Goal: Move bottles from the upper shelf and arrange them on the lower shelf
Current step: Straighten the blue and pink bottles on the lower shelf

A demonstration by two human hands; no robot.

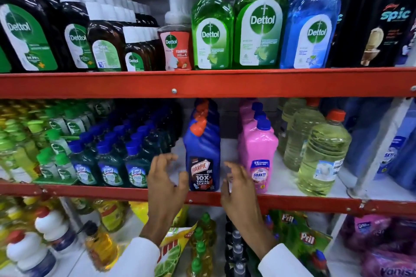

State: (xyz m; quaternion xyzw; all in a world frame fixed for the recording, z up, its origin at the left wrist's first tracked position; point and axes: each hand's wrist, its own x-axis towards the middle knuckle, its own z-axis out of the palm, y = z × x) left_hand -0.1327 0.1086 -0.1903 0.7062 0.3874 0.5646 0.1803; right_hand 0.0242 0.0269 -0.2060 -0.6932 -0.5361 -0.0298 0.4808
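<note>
Both hands are raised at the front edge of the lower shelf [135,193], one on each side of the blue Harpic bottle [202,155], which serves as the landmark here. The left hand [165,183] is just left of the bottle with its fingers spread and curled, holding nothing; its thumb comes close to the bottle's label, though contact cannot be judged. The right hand [238,189] is just right of the bottle, fingers likewise loose and apart, gripping nothing. White sleeves cover both forearms below.

The Harpic bottle stands upright at the front of the lower shelf, with more blue bottles with orange caps lined up behind it. Just right of it, beyond the right hand, stands a row of pink bottles [258,157] with blue caps, and further right, clear bottles of yellowish liquid [322,155] with red caps. Left of it are dark green bottles [110,164] with blue caps.

Above the Harpic bottle runs the red rail of the upper shelf [202,84], carrying green Dettol bottles [236,27], a blue Dettol bottle [313,27], a pump bottle [175,36] and brown Dettol bottles [74,36].
</note>
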